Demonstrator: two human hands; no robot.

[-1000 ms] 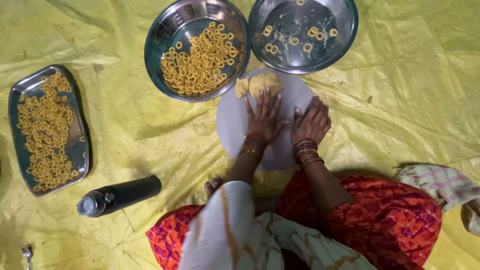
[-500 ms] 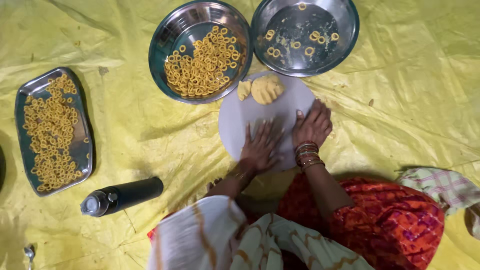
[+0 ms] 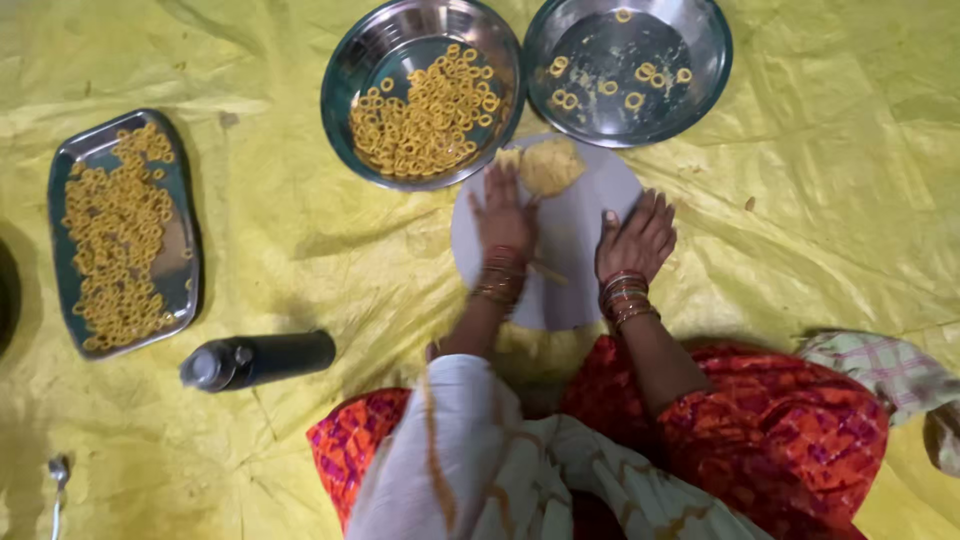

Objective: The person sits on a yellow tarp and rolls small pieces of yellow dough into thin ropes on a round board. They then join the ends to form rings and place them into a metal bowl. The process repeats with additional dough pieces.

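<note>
My left hand (image 3: 505, 215) lies flat, fingers spread, on a round white board (image 3: 580, 300), with its fingertips next to a yellow dough lump (image 3: 552, 165) at the board's far edge. A thin dough strand (image 3: 548, 272) pokes out from under the wrist. On the board's right side my right hand (image 3: 637, 240) rests palm down and holds nothing. Both wrists wear bangles.
Beyond the board stand a steel bowl (image 3: 345, 75) full of dough rings and a second steel bowl (image 3: 710, 60) with a few rings. A steel tray (image 3: 185, 285) of rings lies at the left, with a black bottle (image 3: 260, 360) lying nearer me. A checked cloth (image 3: 880, 365) is at the right. A yellow sheet (image 3: 800, 200) covers the floor.
My left hand slid back toward me over the board, then forward again up to the dough lump. The right hand stayed in place on the board.
</note>
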